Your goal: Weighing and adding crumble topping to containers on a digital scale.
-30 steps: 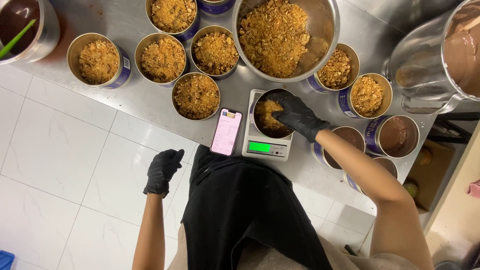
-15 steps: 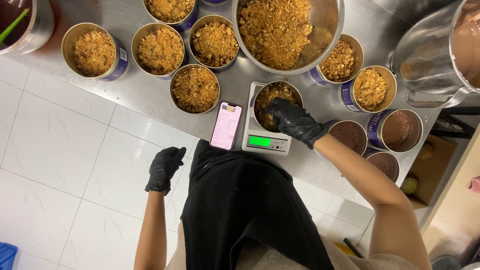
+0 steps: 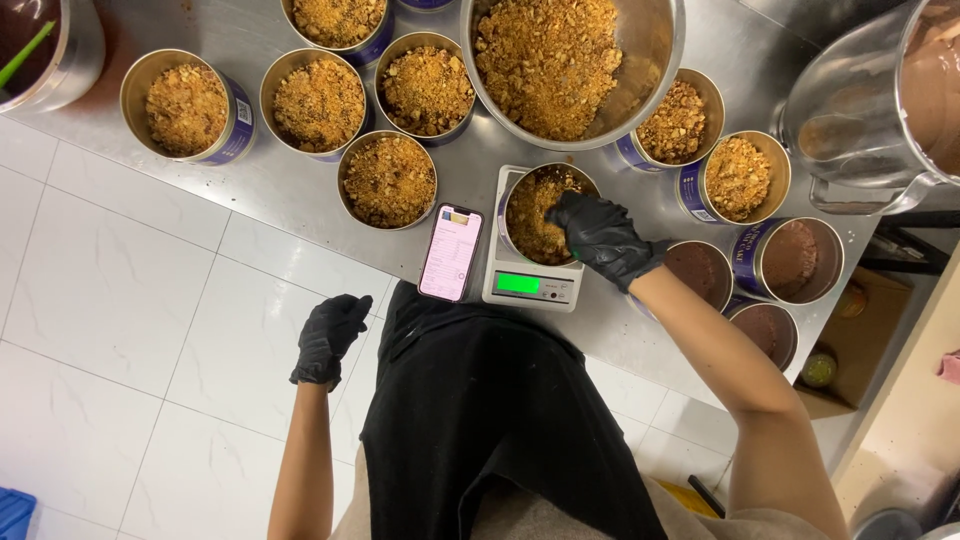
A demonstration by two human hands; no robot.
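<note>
Right hand, black-gloved, fingers curled down into the tin of brown crumb standing on the small scale; whether it pinches crumb or presses it flat cannot be told, the fingertips being hidden. Left hand, gloved, loosely curled, holding nothing, hangs off the tabletop edge, left of the scale. Risks, as judged: hand weight on the tin would falsify the reading; the scale sits near the tabletop edge and a push could tip it; crumbs may fall on the pink phone just left of the scale. Large crumb bowl behind the scale is cut off at top; scale digits unreadable.
</note>
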